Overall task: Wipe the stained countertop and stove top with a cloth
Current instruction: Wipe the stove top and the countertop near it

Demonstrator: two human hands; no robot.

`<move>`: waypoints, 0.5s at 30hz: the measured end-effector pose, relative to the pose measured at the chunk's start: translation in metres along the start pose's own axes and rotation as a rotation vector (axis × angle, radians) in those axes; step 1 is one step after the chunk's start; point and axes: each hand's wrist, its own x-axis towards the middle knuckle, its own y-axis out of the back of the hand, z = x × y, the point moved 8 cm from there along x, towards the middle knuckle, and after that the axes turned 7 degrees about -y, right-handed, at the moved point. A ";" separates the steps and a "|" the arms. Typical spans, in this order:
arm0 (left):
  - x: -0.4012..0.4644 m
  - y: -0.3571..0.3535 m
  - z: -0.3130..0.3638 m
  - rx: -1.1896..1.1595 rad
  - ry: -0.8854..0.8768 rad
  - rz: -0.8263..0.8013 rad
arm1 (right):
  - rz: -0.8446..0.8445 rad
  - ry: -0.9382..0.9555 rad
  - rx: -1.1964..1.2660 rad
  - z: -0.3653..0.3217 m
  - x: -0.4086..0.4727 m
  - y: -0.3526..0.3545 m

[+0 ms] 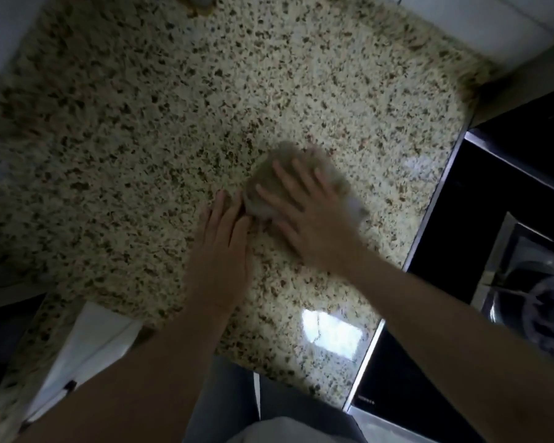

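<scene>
A speckled granite countertop [173, 107] fills most of the head view. A bunched, greyish-beige cloth [266, 174] lies on it near the middle, blurred by motion. My right hand [314, 215] presses flat on top of the cloth, fingers spread over it. My left hand [224, 241] rests flat on the stone just left of the cloth, its fingertips touching the cloth's edge. The black glass stove top [493, 219] runs along the right side, with a burner [547, 305] at the far right.
White tiled wall [480, 17] stands behind the counter at the upper right. A white cabinet front [87, 343] shows below the counter edge at lower left. A bright window reflection [330, 330] lies on the stone near the front edge.
</scene>
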 end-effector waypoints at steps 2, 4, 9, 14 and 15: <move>0.000 0.000 0.001 -0.001 0.011 -0.015 | 0.023 -0.189 -0.057 0.056 0.054 0.017; 0.000 0.001 0.001 -0.013 0.027 -0.018 | 0.072 -0.361 -0.054 0.112 0.102 0.038; 0.001 0.000 -0.001 -0.018 0.032 -0.036 | 0.128 -0.438 -0.023 0.070 0.098 0.028; 0.001 -0.001 0.002 -0.011 0.017 -0.045 | 0.051 0.176 -0.029 0.007 0.066 0.019; 0.002 -0.002 0.001 -0.008 0.020 -0.045 | 0.036 0.165 -0.080 0.022 0.088 0.029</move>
